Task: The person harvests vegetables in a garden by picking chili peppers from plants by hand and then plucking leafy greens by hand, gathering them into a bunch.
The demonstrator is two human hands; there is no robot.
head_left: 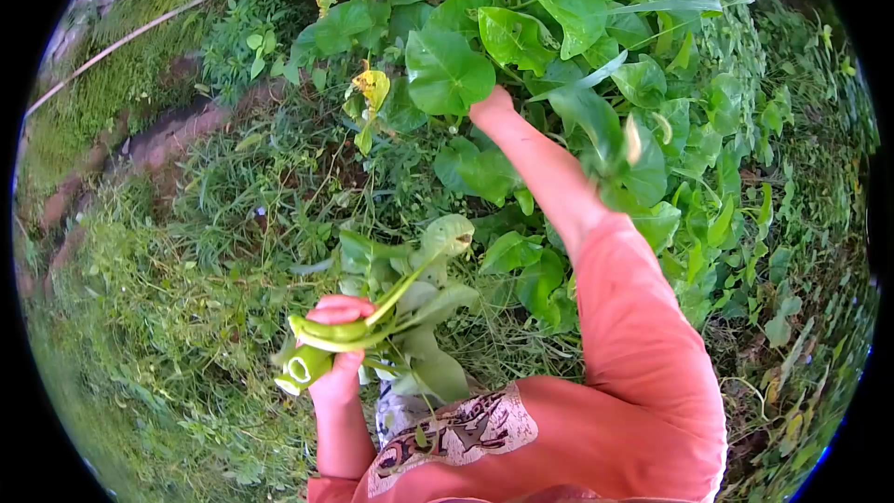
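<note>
My left hand (343, 309) is closed around a bunch of thick green leaf stalks (307, 363). Their pale, cut-looking ends point left, and broad leaves (433, 359) hang from the other end, in front of my shirt. My right hand (492, 108) reaches forward into a dense clump of broad-leaved plants (563, 5). A large round leaf (450, 73) covers its fingers, so what they touch or hold is hidden.
Low grass and weeds (186, 317) cover the ground on the left. A yellowed leaf (372, 88) stands left of the clump. A thin pale pole or hose (168, 17) crosses the upper left, above bare brown soil (177, 135).
</note>
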